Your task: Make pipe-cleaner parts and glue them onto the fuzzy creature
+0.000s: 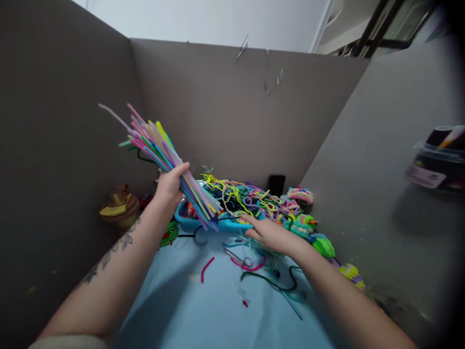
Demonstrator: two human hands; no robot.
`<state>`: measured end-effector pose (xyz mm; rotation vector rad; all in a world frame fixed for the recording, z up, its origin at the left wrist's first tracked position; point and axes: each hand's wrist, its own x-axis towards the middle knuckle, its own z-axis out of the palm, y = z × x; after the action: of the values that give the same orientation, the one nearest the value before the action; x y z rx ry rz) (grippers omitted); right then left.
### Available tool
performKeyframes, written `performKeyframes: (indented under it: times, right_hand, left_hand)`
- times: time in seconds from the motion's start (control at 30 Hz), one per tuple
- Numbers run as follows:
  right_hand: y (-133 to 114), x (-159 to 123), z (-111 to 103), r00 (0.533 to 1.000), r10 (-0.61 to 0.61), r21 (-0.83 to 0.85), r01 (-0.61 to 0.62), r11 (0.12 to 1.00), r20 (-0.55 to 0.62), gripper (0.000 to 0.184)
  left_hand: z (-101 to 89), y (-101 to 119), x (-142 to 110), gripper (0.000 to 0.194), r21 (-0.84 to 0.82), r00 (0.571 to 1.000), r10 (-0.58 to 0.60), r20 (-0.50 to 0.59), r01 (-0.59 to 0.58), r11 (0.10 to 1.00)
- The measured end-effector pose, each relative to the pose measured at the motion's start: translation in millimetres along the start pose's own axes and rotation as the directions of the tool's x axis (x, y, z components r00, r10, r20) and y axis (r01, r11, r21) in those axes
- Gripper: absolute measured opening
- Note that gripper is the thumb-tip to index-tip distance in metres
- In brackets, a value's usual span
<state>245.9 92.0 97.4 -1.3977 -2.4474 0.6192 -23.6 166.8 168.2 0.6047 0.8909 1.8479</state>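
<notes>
My left hand [170,186] is closed round a thick bundle of coloured pipe cleaners [160,148], raised and slanting up to the left. Its lower ends hang over a blue tray [221,224] heaped with tangled bent pipe cleaners [247,196]. Fingers stretched out, my right hand [271,235] reaches to the tray's front edge and holds nothing that I can see. Small scissors [238,257] lie on the light blue table [218,310] just below that hand.
Grey partition walls enclose the table on three sides. A brown lidded cup [119,208] stands at left. Finished fuzzy craft pieces [319,242] line the right edge. Loose pink [207,268] and dark green [269,281] pipe cleaner pieces lie on the table. A plastic container [438,160] sits far right.
</notes>
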Motion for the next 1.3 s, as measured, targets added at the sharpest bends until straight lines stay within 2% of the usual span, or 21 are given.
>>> performKeyframes:
  times: [0.07,0.17,0.23,0.33,0.37,0.4,0.43,0.5,0.57,0.6,0.67,0.77,0.87,0.93,1.0,1.1,1.17,1.23,1.27,1.3]
  right_hand:
    - [0.5,0.0,2.3,0.994,0.102,-0.242,-0.09,0.966,0.037,0.037]
    - [-6.8,0.4,5.9,0.995,0.095,-0.336,-0.1,0.936,-0.032,0.017]
    - [-14.6,4.1,7.7,0.99,0.05,-0.257,-0.083,0.963,-0.133,0.023]
    - [-28.4,22.3,16.8,0.956,-0.075,0.028,0.086,0.996,-0.284,0.023]
    - [-33.8,32.6,22.6,0.94,-0.111,0.14,0.163,0.977,-0.323,0.033]
    - [-39.7,44.7,29.9,0.929,-0.115,0.259,0.215,0.942,-0.352,0.057]
    - [-46.0,58.2,38.0,0.929,-0.111,0.391,0.254,0.885,-0.354,0.077]
    - [-59.6,86.6,54.1,0.932,-0.14,0.647,0.334,0.686,-0.333,0.095]
    - [-73.2,111.5,65.6,0.936,-0.152,0.827,0.352,0.438,-0.318,0.095]
    - [-79.6,120.9,68.4,0.932,-0.113,0.86,0.361,0.362,-0.343,0.089]
    - [-90.8,132.1,68.3,0.918,-0.05,0.87,0.39,0.302,-0.394,0.08]
    - [-102.2,132.5,61.5,0.89,-0.058,0.835,0.445,0.324,-0.452,0.076]
    - [-107.0,122.9,60.9,0.867,-0.178,0.782,0.498,0.376,-0.466,0.079]
    - [-106.2,115.7,65.2,0.859,-0.25,0.744,0.513,0.428,-0.448,0.082]
    - [-101.4,108.9,68.5,0.867,-0.293,0.703,0.499,0.507,-0.404,0.08]
    - [-86.5,97.8,62.7,0.898,-0.296,0.655,0.44,0.615,-0.326,0.074]
    - [-72.5,89.1,52.1,0.918,-0.246,0.67,0.396,0.628,-0.312,0.065]
    - [-56.8,80.4,41.1,0.931,-0.155,0.706,0.353,0.614,-0.33,0.054]
    - [-49.1,76.6,37.1,0.933,-0.103,0.719,0.334,0.61,-0.345,0.05]
    - [-41.8,73.3,34.7,0.931,-0.059,0.723,0.319,0.612,-0.361,0.047]
  left_hand:
    - [-6.4,15.4,-2.4,0.028,0.164,0.983,0.148,0.106,-0.164,0.973]
    - [-23.9,20.3,-12.3,0.028,0.328,0.955,0.191,0.226,-0.259,0.909]
    - [-41.1,8.8,-22.2,0.03,0.385,0.941,0.131,0.312,-0.251,0.888]
    - [-69.6,-21.3,-35.5,0.039,0.494,0.934,-0.007,0.356,-0.182,0.85]
    - [-77.8,-31.5,-38.2,0.043,0.522,0.932,-0.04,0.36,-0.165,0.837]
    - [-84.7,-40.7,-39.9,0.052,0.53,0.926,-0.052,0.374,-0.167,0.831]
    - [-90.0,-48.5,-40.8,0.06,0.529,0.916,-0.049,0.397,-0.185,0.828]
    - [-95.3,-59.1,-41.2,0.072,0.526,0.901,-0.023,0.433,-0.232,0.818]
    - [-94.3,-62.9,-41.5,0.073,0.536,0.871,-0.023,0.491,-0.281,0.797]
    - [-92.0,-62.5,-41.9,0.069,0.558,0.855,-0.038,0.518,-0.304,0.772]
    - [-85.8,-57.8,-42.6,0.061,0.59,0.842,-0.007,0.539,-0.372,0.716]
    - [-77.8,-48.9,-43.1,0.058,0.58,0.817,0.087,0.57,-0.474,0.663]
    - [-77.3,-50.4,-45.5,0.061,0.561,0.808,0.09,0.583,-0.48,0.675]
    - [-80.3,-56.1,-48.8,0.057,0.553,0.82,0.079,0.567,-0.45,0.701]
    - [-82.9,-57.4,-50.6,0.049,0.553,0.855,0.066,0.515,-0.39,0.736]
    - [-78.7,-36.1,-42.6,0.032,0.579,0.898,0.062,0.436,-0.332,0.745]
    - [-67.1,-6.2,-27.5,0.029,0.608,0.905,0.166,0.392,-0.391,0.691]
    - [-49.3,27.6,-6.2,0.028,0.59,0.871,0.314,0.379,-0.489,0.643]
    - [-39.1,42.4,5.8,0.026,0.588,0.829,0.403,0.387,-0.559,0.585]
    - [-28.5,54.1,18.0,0.025,0.595,0.766,0.485,0.422,-0.638,0.489]
